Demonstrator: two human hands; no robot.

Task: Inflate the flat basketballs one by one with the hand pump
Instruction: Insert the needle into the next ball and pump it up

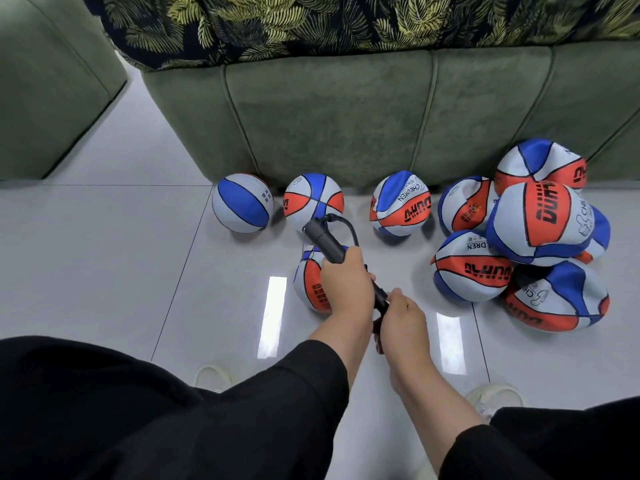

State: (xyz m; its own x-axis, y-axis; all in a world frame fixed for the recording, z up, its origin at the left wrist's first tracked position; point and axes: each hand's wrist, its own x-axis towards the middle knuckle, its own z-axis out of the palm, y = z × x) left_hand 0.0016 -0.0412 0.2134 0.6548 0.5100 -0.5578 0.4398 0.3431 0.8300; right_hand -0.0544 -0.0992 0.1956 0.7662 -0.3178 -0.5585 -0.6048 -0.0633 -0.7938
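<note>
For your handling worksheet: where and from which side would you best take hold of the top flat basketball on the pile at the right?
Grip the top flat basketball by its caved, folded lower edge, coming from above on the near side. Judging by its slack, creased skin, fingers can likely pinch it, and nothing lies on top of it.

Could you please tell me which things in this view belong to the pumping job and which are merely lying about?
Part of the job:
- hand pump, gripped by left hand and right hand
- ball being filled
- pile of flat balls
- three round balls by the sofa

Just there:
- green sofa
- leaf-print cushion
- slippers
</note>
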